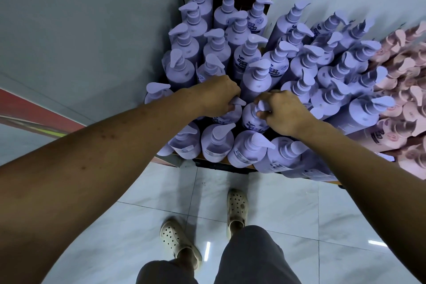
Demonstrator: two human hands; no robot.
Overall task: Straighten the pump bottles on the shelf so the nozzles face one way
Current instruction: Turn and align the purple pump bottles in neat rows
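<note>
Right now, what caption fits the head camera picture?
Left hand and right hand each grip a purple plastic pump bottle on the shelf.

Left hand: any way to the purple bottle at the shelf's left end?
Probably yes. The bottle stands beside the forearm, nothing over it, but the left hand grips another pump and must release first.

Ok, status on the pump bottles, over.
Left hand grips one purple pump. Right hand grips the next pump. Surrounding nozzles point mixed ways. Neighbouring bottles crowd both.
</note>
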